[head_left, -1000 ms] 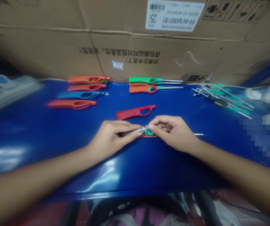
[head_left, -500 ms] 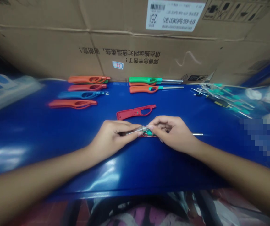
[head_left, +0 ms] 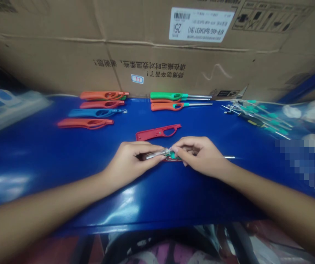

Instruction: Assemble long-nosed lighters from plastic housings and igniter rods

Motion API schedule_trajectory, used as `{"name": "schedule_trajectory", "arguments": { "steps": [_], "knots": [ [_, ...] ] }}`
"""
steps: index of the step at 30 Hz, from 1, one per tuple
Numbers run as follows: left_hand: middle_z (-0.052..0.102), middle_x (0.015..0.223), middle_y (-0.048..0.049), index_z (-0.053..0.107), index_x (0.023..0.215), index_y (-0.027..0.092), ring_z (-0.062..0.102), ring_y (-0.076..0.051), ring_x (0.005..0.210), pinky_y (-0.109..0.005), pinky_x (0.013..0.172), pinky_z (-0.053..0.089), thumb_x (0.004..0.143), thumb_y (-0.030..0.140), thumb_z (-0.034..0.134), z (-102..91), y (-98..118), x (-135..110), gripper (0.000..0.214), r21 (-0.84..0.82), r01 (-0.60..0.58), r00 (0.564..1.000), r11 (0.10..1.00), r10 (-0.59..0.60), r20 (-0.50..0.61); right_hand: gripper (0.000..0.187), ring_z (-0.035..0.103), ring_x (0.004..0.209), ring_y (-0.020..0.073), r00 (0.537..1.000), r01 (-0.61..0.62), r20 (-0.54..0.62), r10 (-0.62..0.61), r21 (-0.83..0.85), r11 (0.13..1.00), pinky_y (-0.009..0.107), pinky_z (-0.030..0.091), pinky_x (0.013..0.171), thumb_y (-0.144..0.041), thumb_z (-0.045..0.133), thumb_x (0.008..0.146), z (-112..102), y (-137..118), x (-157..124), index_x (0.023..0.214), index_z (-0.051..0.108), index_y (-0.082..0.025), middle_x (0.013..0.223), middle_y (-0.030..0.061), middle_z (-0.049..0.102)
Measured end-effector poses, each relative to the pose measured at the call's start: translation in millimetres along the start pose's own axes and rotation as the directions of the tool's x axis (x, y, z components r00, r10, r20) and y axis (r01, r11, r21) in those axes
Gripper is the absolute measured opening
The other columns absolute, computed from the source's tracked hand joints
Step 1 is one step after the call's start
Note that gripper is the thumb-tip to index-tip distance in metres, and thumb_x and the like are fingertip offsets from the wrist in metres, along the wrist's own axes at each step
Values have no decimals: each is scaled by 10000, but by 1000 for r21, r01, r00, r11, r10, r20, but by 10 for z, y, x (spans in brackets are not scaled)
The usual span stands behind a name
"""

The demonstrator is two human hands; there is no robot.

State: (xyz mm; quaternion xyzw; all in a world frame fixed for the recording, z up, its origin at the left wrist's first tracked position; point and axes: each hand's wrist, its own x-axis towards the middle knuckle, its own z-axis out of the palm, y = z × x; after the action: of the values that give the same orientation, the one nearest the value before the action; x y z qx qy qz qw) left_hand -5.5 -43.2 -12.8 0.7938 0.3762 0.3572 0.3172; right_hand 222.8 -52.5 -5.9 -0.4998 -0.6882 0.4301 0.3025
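My left hand (head_left: 128,157) pinches a clear, narrow lighter fuel tank (head_left: 155,154) between thumb and fingers. At the tank's right end, the fingertips of my right hand (head_left: 197,152) are pressed together by a green trigger piece (head_left: 172,155) and a thin pale tube or wire; what exactly they grip is hidden. Beneath both hands lies a red lighter shell half (head_left: 169,160), mostly covered. A metal rod (head_left: 230,157) sticks out to the right from under my right hand. Just beyond the hands, the other red shell half (head_left: 157,132) rests with its inner side up.
Several orange, red and blue lighter shells (head_left: 91,112) lie at the back left. Lighters with metal rods (head_left: 171,106) lie at the back centre. Rods with green parts (head_left: 267,113) are heaped at the right. A cardboard box (head_left: 63,55) walls off the blue table's (head_left: 50,176) back.
The camera view has shifted slightly. Both hands stay at the same spot, and the clear tank shows a little more between my left thumb and fingers.
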Motion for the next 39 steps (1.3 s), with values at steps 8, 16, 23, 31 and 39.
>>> {"name": "schedule_trajectory", "arguments": {
  "steps": [8,16,23,31,39],
  "knots": [
    [802,934,-52,806,1003,190,712,-139,696,-212,620,547,847,251,765,2,3,-7,172,8,3,1000,1000,-3,-1,209,482,512,81,999,34,-12,-34,-16,999,222,362,462,-321,615,891,-2,-4,-1,894,725,-143,707,22,633],
    [803,929,-54,806,997,190,719,-146,705,-214,610,545,854,264,759,3,1,-5,168,-3,17,1000,1000,-17,-2,219,495,562,93,999,43,-28,-43,-7,999,231,368,494,-345,619,895,-3,15,-6,865,710,-147,733,38,649],
    [805,931,-54,810,999,199,733,-157,724,-219,611,558,855,267,763,24,-17,-11,167,-34,12,1000,999,-13,-5,232,505,544,96,998,50,-44,-51,-33,998,231,372,490,-349,623,895,23,7,-9,864,736,-149,703,36,672],
    [805,961,-49,810,1013,210,750,-179,804,-234,654,586,870,269,751,24,-19,-3,166,-61,15,1000,998,-14,25,237,511,539,97,998,48,-39,-49,-35,998,228,371,483,-339,614,892,32,-1,-22,857,732,-137,683,40,661],
    [802,953,-51,803,1049,222,728,-169,758,-239,622,563,883,291,740,17,-28,-21,190,-39,-2,999,999,4,47,231,475,514,89,998,52,-22,-53,-15,999,226,364,468,-354,621,865,2,-26,-31,805,703,-147,644,21,614]
  ]
}}
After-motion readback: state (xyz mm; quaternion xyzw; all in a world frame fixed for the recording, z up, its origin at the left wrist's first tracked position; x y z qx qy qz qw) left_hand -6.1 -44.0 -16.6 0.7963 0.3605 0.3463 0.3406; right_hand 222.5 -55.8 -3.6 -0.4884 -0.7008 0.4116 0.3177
